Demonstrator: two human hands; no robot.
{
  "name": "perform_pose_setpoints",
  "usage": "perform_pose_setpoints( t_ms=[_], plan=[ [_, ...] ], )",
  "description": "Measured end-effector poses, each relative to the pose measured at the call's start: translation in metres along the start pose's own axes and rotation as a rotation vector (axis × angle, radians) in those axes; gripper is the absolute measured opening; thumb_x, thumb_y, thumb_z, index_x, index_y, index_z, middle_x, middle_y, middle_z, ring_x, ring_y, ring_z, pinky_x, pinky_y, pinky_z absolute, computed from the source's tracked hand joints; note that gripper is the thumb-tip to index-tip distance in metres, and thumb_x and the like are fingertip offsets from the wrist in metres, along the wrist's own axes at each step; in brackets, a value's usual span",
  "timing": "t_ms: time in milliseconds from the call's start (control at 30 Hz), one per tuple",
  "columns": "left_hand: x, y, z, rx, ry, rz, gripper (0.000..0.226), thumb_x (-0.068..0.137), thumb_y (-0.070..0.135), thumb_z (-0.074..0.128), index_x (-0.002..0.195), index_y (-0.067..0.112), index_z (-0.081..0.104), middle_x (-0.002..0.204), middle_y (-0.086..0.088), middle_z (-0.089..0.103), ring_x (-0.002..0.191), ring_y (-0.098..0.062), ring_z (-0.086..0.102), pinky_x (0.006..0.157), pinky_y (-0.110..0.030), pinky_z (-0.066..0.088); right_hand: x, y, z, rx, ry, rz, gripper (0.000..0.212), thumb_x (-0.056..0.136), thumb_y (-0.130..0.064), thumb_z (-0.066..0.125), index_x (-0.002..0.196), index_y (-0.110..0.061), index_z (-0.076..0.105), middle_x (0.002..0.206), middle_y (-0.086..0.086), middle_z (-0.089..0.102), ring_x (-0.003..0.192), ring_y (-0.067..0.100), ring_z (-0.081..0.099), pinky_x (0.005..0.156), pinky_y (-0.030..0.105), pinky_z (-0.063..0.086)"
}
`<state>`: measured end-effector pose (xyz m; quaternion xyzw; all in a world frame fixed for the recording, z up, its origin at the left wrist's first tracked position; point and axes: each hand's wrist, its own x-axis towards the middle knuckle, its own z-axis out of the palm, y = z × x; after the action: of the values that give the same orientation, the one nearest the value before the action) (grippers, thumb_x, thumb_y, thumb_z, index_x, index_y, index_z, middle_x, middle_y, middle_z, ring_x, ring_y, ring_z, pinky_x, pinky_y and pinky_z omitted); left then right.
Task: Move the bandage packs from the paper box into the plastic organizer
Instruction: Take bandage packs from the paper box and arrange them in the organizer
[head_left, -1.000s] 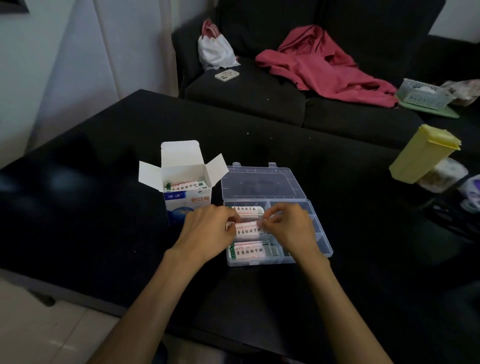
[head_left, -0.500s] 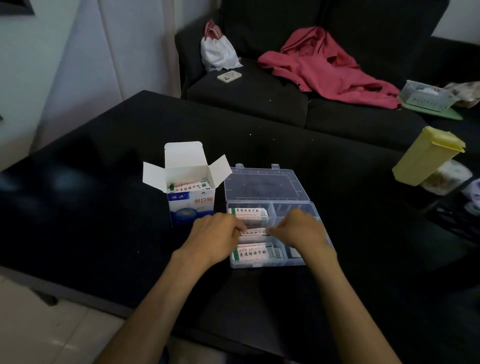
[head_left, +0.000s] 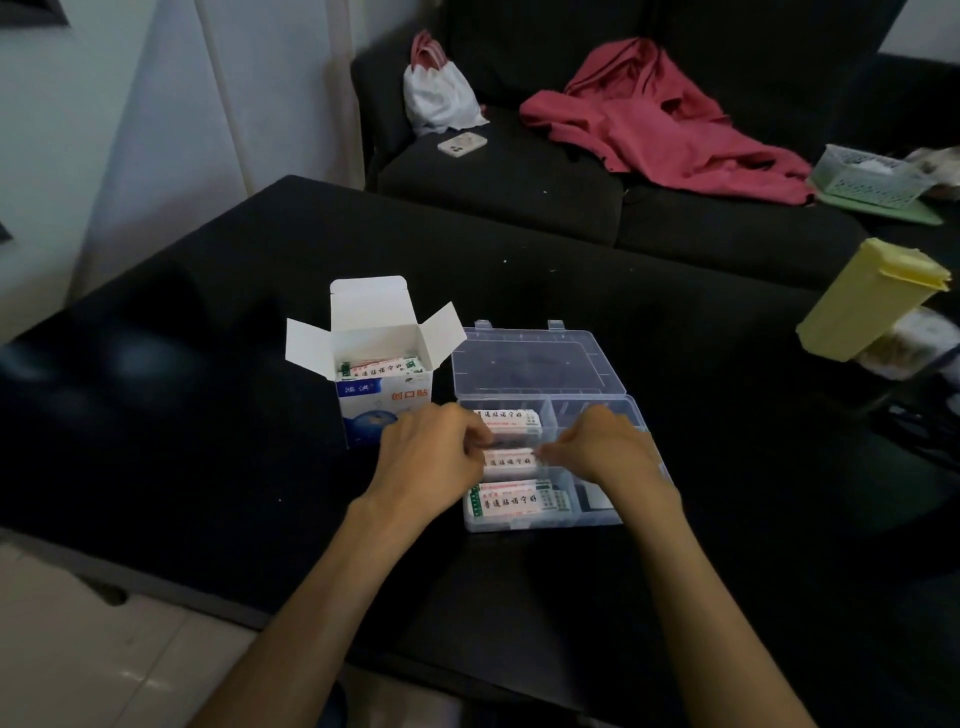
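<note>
Now, hands: the left hand (head_left: 434, 467) and the right hand (head_left: 610, 457) meet over the middle compartment on the left side of the plastic organizer (head_left: 631, 415), each with curled fingers pinching one end of the middle bandage pack (head_left: 509, 460).
Grip, left: fingers bent and clamped on the left end of that pack, knuckles up.
Grip, right: fingertips pinched on the pack's right end; the palm covers part of the right-hand compartments.
Middle pack: lies flat and lengthwise in its compartment, between the two hands, printed side up.
Far pack (head_left: 506, 418): rests in the compartment behind, just beyond the left knuckles.
Near pack (head_left: 514, 501): lies in the front compartment, green-edged, close to the organizer's front wall.
Organizer lid (head_left: 530, 361): clear, folded back flat on the table, hinges at the far edge.
Paper box (head_left: 382, 395): stands upright just left of the organizer, all flaps open; blue and white front partly hidden by the left hand.
Packs left in box (head_left: 379, 366): a few show at the opening; I cannot tell how many.
Table (head_left: 208, 415): black and matte, carrying both containers.
Yellow container (head_left: 867, 299): tilted, at the table's right edge.
Sofa (head_left: 519, 176): dark, behind the table, with a red garment (head_left: 670, 124), a white bag (head_left: 439, 96), a phone (head_left: 461, 144) and a pale basket (head_left: 867, 179).
</note>
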<state>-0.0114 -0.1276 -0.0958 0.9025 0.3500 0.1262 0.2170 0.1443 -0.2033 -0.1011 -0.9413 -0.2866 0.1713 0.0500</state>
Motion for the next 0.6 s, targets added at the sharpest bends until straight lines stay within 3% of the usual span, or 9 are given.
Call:
perform_pose_setpoints(
  t_ms=[200,400,533,600],
  plan=[
    [0.000,0.000,0.002,0.038,-0.040,0.001,0.021,0.090,0.025,0.059,0.105,0.033,0.071,0.098,0.010,0.070,0.088,-0.012,0.063,0.078,-0.031,0.051,-0.004,-0.004,-0.003,-0.096,0.019,-0.033,0.044,0.076,-0.053,0.069,0.103,-0.020,0.058,0.106,0.002,0.064,0.104,0.022,0.058,0.095,0.039,0.039],
    [0.003,-0.001,0.005,-0.028,-0.039,-0.033,0.022,0.087,0.020,0.063,0.104,0.032,0.071,0.102,0.014,0.068,0.092,-0.006,0.061,0.078,-0.025,0.047,-0.004,-0.002,-0.006,0.061,-0.168,-0.027,0.051,0.076,-0.049,0.071,0.110,-0.014,0.057,0.118,0.004,0.060,0.108,0.025,0.057,0.093,0.039,0.046],
    [0.001,-0.001,0.003,-0.053,-0.013,-0.033,0.023,0.085,0.021,0.067,0.105,0.032,0.070,0.102,0.015,0.068,0.090,-0.004,0.061,0.077,-0.024,0.049,-0.009,-0.004,-0.007,0.039,-0.149,-0.030,0.048,0.073,-0.055,0.070,0.101,-0.016,0.063,0.101,0.004,0.065,0.095,0.021,0.060,0.089,0.041,0.050],
    [-0.002,0.001,-0.002,-0.057,0.055,-0.004,0.020,0.084,0.024,0.069,0.102,0.032,0.070,0.097,0.014,0.068,0.079,-0.002,0.057,0.071,-0.023,0.049,-0.018,-0.001,-0.017,0.045,-0.101,-0.056,0.036,0.076,-0.051,0.070,0.095,-0.021,0.065,0.085,-0.001,0.061,0.084,0.016,0.059,0.081,0.036,0.052]
  ],
)
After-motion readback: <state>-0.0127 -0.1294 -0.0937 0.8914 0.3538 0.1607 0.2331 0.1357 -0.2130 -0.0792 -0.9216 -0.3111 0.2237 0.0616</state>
